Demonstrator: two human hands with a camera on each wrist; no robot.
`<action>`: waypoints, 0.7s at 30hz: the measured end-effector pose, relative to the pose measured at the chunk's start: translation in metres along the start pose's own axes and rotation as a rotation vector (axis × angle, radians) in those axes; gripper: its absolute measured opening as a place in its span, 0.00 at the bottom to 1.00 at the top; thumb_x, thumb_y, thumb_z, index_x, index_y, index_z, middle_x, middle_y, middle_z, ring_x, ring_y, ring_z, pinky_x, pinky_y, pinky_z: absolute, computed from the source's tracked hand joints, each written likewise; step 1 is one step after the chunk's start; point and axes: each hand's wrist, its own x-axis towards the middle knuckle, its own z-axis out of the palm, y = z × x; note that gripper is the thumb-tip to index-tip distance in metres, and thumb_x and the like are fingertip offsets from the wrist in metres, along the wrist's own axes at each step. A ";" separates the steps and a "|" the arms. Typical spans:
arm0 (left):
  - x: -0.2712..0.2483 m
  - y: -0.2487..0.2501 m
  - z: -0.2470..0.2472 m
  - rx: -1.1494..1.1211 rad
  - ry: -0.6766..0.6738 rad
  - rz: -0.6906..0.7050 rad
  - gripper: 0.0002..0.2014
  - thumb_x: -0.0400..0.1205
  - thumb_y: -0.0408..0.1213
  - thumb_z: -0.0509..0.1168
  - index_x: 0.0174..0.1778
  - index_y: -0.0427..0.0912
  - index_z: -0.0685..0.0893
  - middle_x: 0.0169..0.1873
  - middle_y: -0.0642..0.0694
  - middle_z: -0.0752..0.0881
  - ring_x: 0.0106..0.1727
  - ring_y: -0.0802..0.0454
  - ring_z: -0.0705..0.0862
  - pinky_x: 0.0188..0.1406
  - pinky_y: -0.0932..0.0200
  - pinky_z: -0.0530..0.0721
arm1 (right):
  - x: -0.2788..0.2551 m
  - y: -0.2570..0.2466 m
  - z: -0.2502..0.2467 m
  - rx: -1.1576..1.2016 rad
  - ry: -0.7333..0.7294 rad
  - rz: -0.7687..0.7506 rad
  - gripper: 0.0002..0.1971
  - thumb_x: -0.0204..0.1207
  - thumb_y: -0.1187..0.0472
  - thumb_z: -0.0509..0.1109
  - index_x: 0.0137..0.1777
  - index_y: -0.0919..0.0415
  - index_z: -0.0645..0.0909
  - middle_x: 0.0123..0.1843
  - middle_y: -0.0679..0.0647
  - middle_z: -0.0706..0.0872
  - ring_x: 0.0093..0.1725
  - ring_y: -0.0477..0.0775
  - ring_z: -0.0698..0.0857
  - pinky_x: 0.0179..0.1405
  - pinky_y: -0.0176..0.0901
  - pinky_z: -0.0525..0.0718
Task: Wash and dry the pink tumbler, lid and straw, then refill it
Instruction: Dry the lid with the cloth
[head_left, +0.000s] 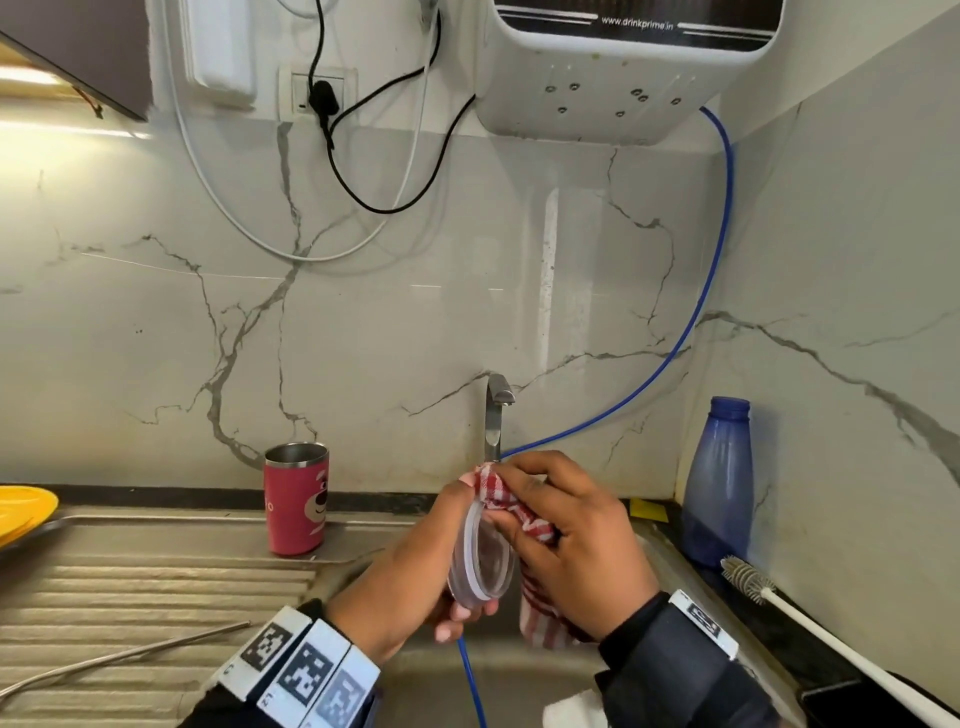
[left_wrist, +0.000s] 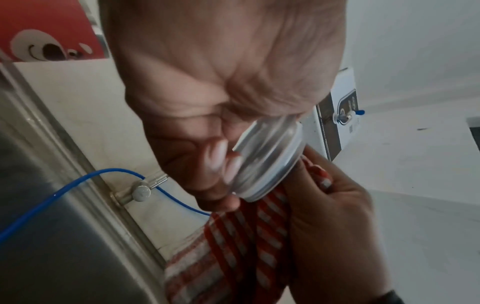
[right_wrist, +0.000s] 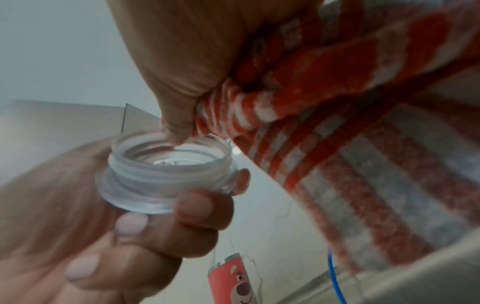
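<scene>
My left hand (head_left: 415, 566) grips the clear threaded lid (head_left: 480, 556) on edge above the sink; the lid (left_wrist: 270, 156) (right_wrist: 166, 172) shows its open inside to the right wrist view. My right hand (head_left: 566, 540) holds a red-and-white checked cloth (head_left: 524, 519) bunched against the lid, and its thumb tip touches the lid's rim in the right wrist view. The cloth (left_wrist: 233, 257) (right_wrist: 350, 144) hangs down below the hands. The pink tumbler (head_left: 296, 499) with a bear face stands open and upright on the drainboard, left of the hands. A metal straw (head_left: 124, 660) lies on the ribbed drainboard at lower left.
A steel tap (head_left: 496, 415) rises behind the hands, and a blue hose (head_left: 696, 312) runs from the wall purifier (head_left: 623, 67) into the sink (head_left: 467, 686). A blue bottle (head_left: 719, 483) and white bottle brush (head_left: 810, 629) sit right. A yellow plate (head_left: 23, 512) lies far left.
</scene>
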 end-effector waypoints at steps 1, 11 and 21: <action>-0.001 0.001 0.000 0.032 0.002 0.030 0.49 0.80 0.77 0.44 0.40 0.29 0.85 0.31 0.28 0.83 0.26 0.44 0.72 0.20 0.59 0.69 | -0.001 0.001 0.000 0.021 0.017 0.021 0.17 0.79 0.51 0.72 0.64 0.57 0.88 0.58 0.47 0.86 0.56 0.37 0.83 0.59 0.23 0.78; 0.001 -0.006 -0.012 0.417 0.396 0.369 0.37 0.80 0.74 0.44 0.48 0.47 0.87 0.40 0.46 0.88 0.45 0.55 0.86 0.46 0.48 0.89 | -0.006 -0.002 0.004 0.156 -0.358 0.411 0.17 0.79 0.42 0.73 0.39 0.55 0.89 0.35 0.52 0.87 0.37 0.48 0.84 0.34 0.36 0.80; 0.005 -0.006 -0.011 -0.066 0.151 0.149 0.42 0.85 0.68 0.43 0.45 0.29 0.83 0.32 0.24 0.81 0.27 0.42 0.69 0.20 0.60 0.67 | 0.006 -0.013 -0.010 0.073 -0.062 0.109 0.15 0.72 0.52 0.83 0.56 0.50 0.85 0.52 0.41 0.87 0.52 0.38 0.86 0.52 0.23 0.79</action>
